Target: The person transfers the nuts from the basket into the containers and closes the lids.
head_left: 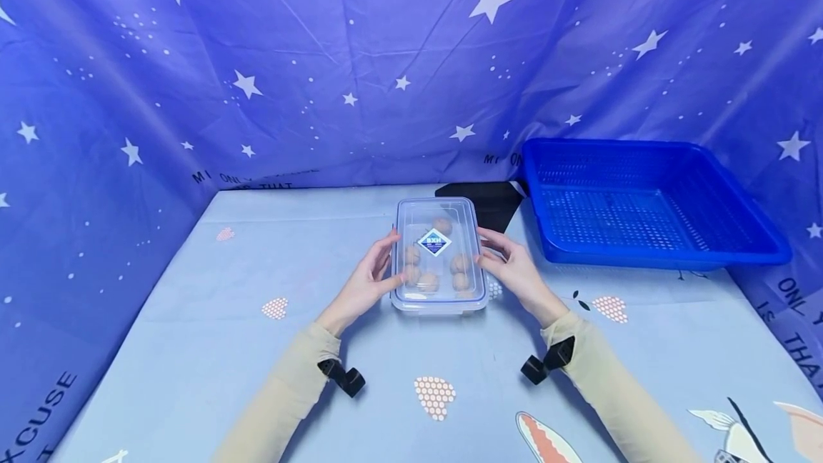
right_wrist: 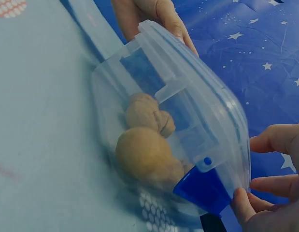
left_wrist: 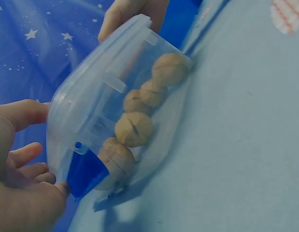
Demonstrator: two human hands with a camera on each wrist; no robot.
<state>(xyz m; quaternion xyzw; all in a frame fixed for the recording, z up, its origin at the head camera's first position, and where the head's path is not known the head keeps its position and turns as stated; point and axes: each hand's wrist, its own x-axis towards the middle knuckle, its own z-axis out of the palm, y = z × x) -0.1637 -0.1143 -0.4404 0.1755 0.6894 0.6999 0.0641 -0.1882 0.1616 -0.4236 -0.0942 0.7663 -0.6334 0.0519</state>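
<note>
A clear plastic food container (head_left: 444, 304) with a lid on it stands upright on the bed-like cloth in the middle of the head view. Several walnuts (left_wrist: 134, 129) lie loose inside, seen through its walls. My left hand (head_left: 364, 283) holds the left side, thumb over the lid's edge and fingers at the side. On the opposite side my right hand (head_left: 517, 277) holds the container in the same way. Each wrist view shows a blue latch (left_wrist: 88, 175) on the side wall, tilted out from it, with fingers touching it; the right one (right_wrist: 203, 191) likewise.
A blue perforated plastic basket (head_left: 643, 260) stands at the back right. Behind the container lies a flat black item (head_left: 491, 206), partly hidden. A blue star-patterned curtain (head_left: 360, 56) hangs along the back and sides of the light blue cloth (head_left: 218, 356).
</note>
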